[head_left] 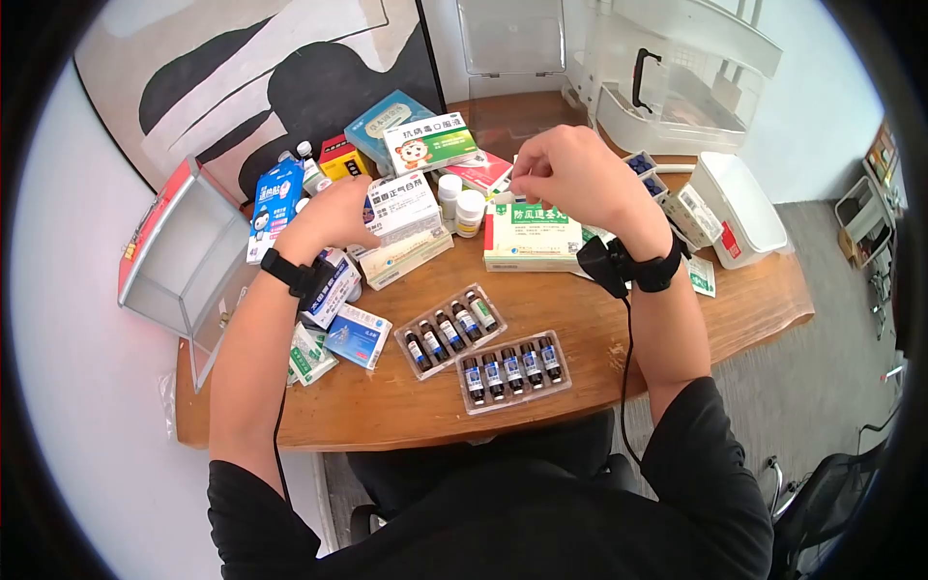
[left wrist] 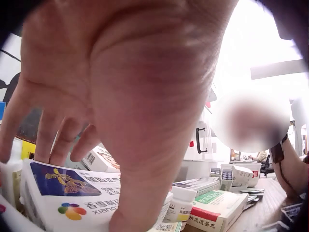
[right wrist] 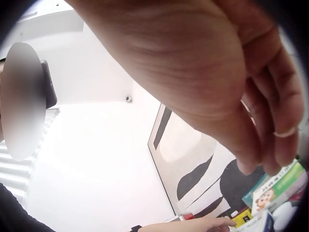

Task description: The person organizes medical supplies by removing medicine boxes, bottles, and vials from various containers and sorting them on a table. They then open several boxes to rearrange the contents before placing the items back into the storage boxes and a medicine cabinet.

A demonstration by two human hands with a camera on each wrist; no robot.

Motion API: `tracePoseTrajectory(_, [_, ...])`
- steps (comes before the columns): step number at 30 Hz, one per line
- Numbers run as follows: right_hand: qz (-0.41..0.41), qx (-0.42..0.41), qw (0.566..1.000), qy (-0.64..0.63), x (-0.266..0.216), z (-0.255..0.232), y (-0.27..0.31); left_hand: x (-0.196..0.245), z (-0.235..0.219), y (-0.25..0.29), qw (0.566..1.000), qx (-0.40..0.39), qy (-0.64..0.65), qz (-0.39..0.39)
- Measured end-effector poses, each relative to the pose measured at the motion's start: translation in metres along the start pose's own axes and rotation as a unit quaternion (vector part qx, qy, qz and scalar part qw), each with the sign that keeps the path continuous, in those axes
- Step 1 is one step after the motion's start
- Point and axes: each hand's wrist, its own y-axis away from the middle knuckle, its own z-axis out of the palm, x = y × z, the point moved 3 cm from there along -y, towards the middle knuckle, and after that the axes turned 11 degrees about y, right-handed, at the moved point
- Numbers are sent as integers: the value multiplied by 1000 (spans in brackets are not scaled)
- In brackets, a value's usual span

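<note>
My left hand (head_left: 333, 215) is at the left end of a white medicine box (head_left: 402, 205) with a dark blue picture panel. In the left wrist view its thumb (left wrist: 140, 203) lies along the near side of this box and the fingers reach down the far side, gripping it. Under that box lies a cream medicine box (head_left: 411, 256). My right hand (head_left: 578, 174) hovers in the air above a green-and-white medicine box (head_left: 532, 235), its fingers loosely bent with nothing seen in them. Two white pill bottles (head_left: 470, 213) stand between the hands.
Two clear trays of small dark vials (head_left: 515, 372) lie near the front. Behind are a child-picture box (head_left: 425, 143) and a blue box (head_left: 277, 205). A clear-fronted case (head_left: 184, 256) stands left, a white bin (head_left: 737, 213) right, with a large clear case (head_left: 681, 82) behind.
</note>
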Motion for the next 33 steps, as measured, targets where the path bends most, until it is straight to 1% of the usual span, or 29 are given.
tracePoseTrajectory(2, [-7,18,1000,-20,2,-5,1,0,1,1,1000,5,3,7])
tracePoseTrajectory(5, [0,0,1000,-31,-1,-7,1,-1,3,1,1000,-8,17,17])
tracePoseTrajectory(7, [-1,-11,1000,-27,2,-6,1,-2,6,1,1000,-19,10,0])
tracePoseTrajectory(8, [-15,16,999,-23,5,-7,2,-3,9,0,1000,-19,9,0])
tracePoseTrajectory(9, [-33,42,998,-22,5,-8,2,-5,10,0,999,-5,29,16])
tracePoseTrajectory(11, [-30,49,998,-21,8,-15,4,-14,-2,14,999,31,38,22])
tracePoseTrajectory(12, [-34,54,998,-11,12,-15,3,-9,-16,24,996,60,47,46])
tracePoseTrajectory(14, [20,28,997,-68,9,-21,5,-3,-46,46,994,72,86,2])
tracePoseTrajectory(15, [17,39,997,-60,9,-23,5,-9,-52,58,991,96,97,-3])
tracePoseTrajectory(16, [11,37,997,-65,4,-23,5,-13,-55,72,992,105,66,-33])
tracePoseTrajectory(18, [36,46,996,-65,2,-26,7,-4,-59,103,989,76,68,-103])
tracePoseTrajectory(19, [6,55,996,-73,5,-27,7,-10,-51,113,991,65,63,-95])
tracePoseTrajectory(20, [20,58,997,-54,7,-32,12,-17,-38,122,993,51,64,-80])
tracePoseTrajectory(22, [16,179,974,-140,6,-54,22,-18,-20,145,987,76,85,-110])
tracePoseTrajectory(23, [53,202,966,-155,13,-65,29,-10,-15,155,987,109,77,-88])
tracePoseTrajectory(26, [93,213,964,-130,43,-80,37,26,-9,192,977,206,40,-24])
tracePoseTrajectory(27, [107,191,973,-68,53,-78,35,35,2,203,974,221,44,-1])
tracePoseTrajectory(28, [104,154,982,-29,72,-71,29,44,12,215,971,233,46,20])
tracePoseTrajectory(30, [59,103,988,96,85,-55,24,74,34,232,968,213,96,92])
tracePoseTrajectory(31, [46,72,991,106,93,-42,20,83,45,235,967,216,100,97])
tracePoseTrajectory(32, [34,40,992,114,101,-28,17,89,58,237,964,205,136,100])
tracePoseTrajectory(33, [24,-15,988,154,106,-15,12,91,71,239,961,192,172,102])
